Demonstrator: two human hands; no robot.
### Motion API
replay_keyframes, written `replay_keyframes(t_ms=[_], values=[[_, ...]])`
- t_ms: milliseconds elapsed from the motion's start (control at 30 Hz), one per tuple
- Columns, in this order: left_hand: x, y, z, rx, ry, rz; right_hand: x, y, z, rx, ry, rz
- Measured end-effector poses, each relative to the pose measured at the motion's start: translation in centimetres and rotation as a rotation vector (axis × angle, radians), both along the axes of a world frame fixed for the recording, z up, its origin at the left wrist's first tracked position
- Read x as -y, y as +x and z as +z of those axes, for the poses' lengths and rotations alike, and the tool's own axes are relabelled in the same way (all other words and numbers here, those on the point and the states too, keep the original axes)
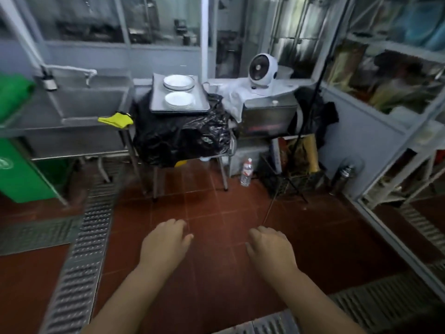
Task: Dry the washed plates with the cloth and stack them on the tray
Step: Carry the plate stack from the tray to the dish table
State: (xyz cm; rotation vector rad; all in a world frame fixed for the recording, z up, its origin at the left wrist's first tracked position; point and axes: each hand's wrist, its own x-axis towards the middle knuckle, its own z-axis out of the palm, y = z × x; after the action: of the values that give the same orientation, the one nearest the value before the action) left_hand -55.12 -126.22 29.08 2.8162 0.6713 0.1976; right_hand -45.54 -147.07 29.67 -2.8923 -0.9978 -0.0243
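At twelve o'clock, well beyond both hands, the tray [154, 109] carries two stacks of plates [179, 100]. The left hand [166, 244] and right hand [269, 249] hang loose, holding nothing. Judging by this, the approach comes first; the yellow cloth [116, 119] at eleven o'clock needs grasping next.

No legible text, number or brand is found in the head view. A white round emblem is noted on the green plastic bin [16, 169] at the left edge; it is cut off by the frame and its characters cannot be made out. A red-and-white label is seen on the clear plastic water bottle [246, 172] standing on the red tiled floor; the print is too small and blurred to be read. A small pale mark on the crumpled black plastic bag [183, 133] is observed, but is not decipherable.
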Motion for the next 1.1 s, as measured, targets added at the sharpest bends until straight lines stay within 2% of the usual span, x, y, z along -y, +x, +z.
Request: replay_keyframes(t_ms=[167, 467, 633, 833, 1100], values=[[-3.6, 5.4, 0.2, 0.012, -0.021, 0.138, -4.0, 9.0, 1.1, 0.019, 0.045, 0.136], [-14.3, 14.1, -1.9, 0.029, -0.068, 0.298, -16.1, 21.3, -0.5, -0.009, 0.054, 0.203], [-24.4, 21.1, -2.9, 0.037, -0.049, 0.288, -26.7, 28.5, -1.4, 0.006, 0.101, 0.198], [-38.1, 30.2, -1.1, 0.053, -0.027, 0.258, -40.0, 37.2, -0.1, -0.013, 0.141, 0.141], [-49.6, 41.1, -1.1, 0.028, -0.05, 0.201, -50.1, 47.0, -0.5, -0.057, 0.152, 0.044]])
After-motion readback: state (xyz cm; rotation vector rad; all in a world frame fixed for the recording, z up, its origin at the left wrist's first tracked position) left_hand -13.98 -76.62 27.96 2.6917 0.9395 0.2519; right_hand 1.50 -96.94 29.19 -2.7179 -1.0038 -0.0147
